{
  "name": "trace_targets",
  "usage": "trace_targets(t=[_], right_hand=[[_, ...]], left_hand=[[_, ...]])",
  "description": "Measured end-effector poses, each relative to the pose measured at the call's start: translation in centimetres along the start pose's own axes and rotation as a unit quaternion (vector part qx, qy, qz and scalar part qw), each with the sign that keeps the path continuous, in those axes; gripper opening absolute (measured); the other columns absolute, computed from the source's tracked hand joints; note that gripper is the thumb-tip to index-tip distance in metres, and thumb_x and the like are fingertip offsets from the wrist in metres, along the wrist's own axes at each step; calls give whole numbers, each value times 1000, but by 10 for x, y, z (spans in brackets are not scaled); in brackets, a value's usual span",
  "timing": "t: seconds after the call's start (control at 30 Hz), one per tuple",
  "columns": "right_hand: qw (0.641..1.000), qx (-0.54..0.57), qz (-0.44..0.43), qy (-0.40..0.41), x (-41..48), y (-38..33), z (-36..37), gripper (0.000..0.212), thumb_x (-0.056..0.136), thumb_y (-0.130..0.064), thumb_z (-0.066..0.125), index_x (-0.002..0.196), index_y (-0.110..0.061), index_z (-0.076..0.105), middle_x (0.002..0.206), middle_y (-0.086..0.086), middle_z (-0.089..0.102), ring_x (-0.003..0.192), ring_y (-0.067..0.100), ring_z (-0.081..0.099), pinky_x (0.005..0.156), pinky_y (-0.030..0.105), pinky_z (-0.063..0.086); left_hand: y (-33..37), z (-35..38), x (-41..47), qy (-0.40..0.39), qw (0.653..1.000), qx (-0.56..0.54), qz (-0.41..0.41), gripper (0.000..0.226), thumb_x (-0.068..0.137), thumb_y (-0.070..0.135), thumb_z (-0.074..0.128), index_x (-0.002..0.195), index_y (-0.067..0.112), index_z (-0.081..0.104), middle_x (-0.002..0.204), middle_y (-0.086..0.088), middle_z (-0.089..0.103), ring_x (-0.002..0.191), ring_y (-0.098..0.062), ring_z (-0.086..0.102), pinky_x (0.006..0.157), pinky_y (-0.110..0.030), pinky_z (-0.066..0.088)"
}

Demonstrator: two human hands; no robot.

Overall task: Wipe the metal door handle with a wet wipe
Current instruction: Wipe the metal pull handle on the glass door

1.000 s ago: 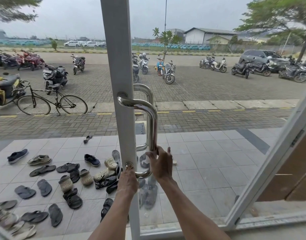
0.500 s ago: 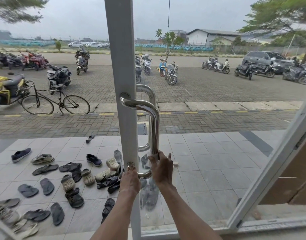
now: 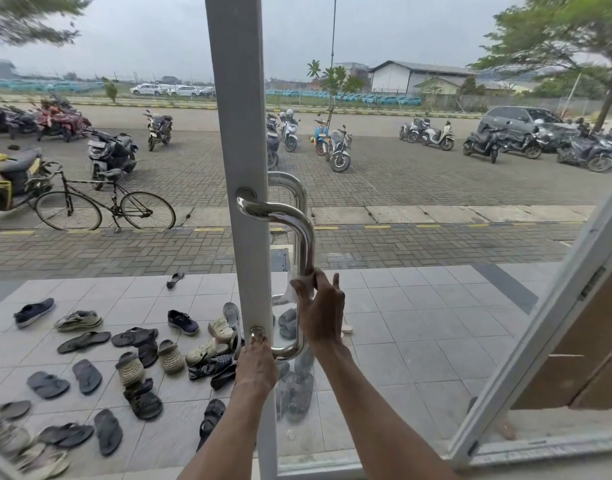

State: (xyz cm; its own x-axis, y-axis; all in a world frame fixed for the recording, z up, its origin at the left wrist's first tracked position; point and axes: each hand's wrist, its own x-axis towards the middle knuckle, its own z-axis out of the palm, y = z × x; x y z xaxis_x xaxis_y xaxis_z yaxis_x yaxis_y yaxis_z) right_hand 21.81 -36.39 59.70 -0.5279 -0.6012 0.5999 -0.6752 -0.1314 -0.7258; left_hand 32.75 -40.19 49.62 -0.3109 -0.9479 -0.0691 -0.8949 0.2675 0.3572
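Note:
A polished metal door handle, a curved bar, is fixed to the white door frame at a top and a bottom mount. My right hand wraps the lower part of the vertical bar and presses a white wet wipe against it. My left hand grips the handle's lower bend beside the bottom mount on the frame. A second handle shows through the glass on the outer side.
Through the glass door lie several sandals and shoes on grey tiles. A bicycle and parked motorbikes stand beyond. A second white frame slants at the right, with a brown panel behind it.
My right hand has slid up the vertical bar with the wipe, which now shows more. The left hand stays at the bottom bend.

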Motion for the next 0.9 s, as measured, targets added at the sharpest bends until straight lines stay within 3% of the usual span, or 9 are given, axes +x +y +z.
trace_targets(t=[0.17, 0.47, 0.57, 0.7, 0.73, 0.8, 0.83, 0.9], right_hand=[[995, -48, 67, -55, -28, 23, 7, 17, 89, -27, 71, 96, -12, 71, 89, 2, 77, 87, 24, 71, 120, 43, 27], [999, 6, -29, 24, 50, -49, -21, 25, 91, -33, 70, 100, -9, 70, 81, 2, 76, 76, 21, 71, 123, 40, 20], [998, 13, -53, 31, 51, -47, -21, 27, 93, -33, 68, 104, -8, 69, 82, 1, 76, 77, 20, 72, 122, 40, 22], [1000, 15, -21, 2, 19, -21, -11, 30, 93, -35, 67, 109, -9, 69, 89, 2, 77, 86, 20, 74, 119, 39, 31], [1000, 12, -12, -6, 12, -15, -10, 31, 93, -35, 67, 109, -9, 69, 89, 3, 77, 86, 20, 74, 118, 33, 33], [1000, 3, -6, -11, 6, -10, -10, 29, 92, -33, 68, 106, -8, 70, 89, 5, 77, 84, 22, 74, 109, 5, 22], [1000, -2, -3, -11, 7, -11, -11, 27, 91, -32, 70, 104, -8, 71, 89, 5, 77, 83, 22, 74, 105, -1, 18], [1000, -4, -3, -15, 13, -19, -15, 26, 89, -31, 72, 103, -8, 71, 91, 4, 78, 85, 20, 73, 116, 13, 21]], left_hand=[[-2, -3, 1, -5, 1000, 0, 14, 48, 91, 8, 54, 138, 6, 43, 141, -12, 48, 126, -30, 52, 110, -37, 40], [-1, -6, -2, -30, 999, -14, 15, 54, 89, 16, 61, 138, 7, 42, 142, -12, 48, 129, -29, 50, 112, -36, 39], [1, -4, -3, -24, 1000, -9, 16, 53, 89, 16, 62, 137, 7, 42, 142, -10, 45, 128, -29, 50, 112, -37, 40], [1, -5, -2, -19, 1000, 15, 14, 58, 89, 18, 61, 142, 8, 38, 145, -9, 43, 129, -28, 49, 112, -37, 39], [1, -5, -2, -21, 1000, 16, 13, 58, 89, 18, 61, 142, 9, 38, 144, -9, 45, 129, -28, 49, 112, -37, 39], [0, -5, 0, -24, 999, 16, 16, 56, 90, 20, 61, 140, 10, 41, 142, -8, 48, 128, -27, 49, 111, -36, 40], [-1, -5, 0, -26, 999, 19, 17, 54, 90, 21, 61, 139, 10, 43, 140, -8, 50, 127, -27, 50, 110, -36, 40], [-4, -7, 1, -27, 999, 36, 27, 50, 89, 21, 61, 135, 10, 46, 134, -7, 53, 122, -26, 54, 109, -35, 42]])
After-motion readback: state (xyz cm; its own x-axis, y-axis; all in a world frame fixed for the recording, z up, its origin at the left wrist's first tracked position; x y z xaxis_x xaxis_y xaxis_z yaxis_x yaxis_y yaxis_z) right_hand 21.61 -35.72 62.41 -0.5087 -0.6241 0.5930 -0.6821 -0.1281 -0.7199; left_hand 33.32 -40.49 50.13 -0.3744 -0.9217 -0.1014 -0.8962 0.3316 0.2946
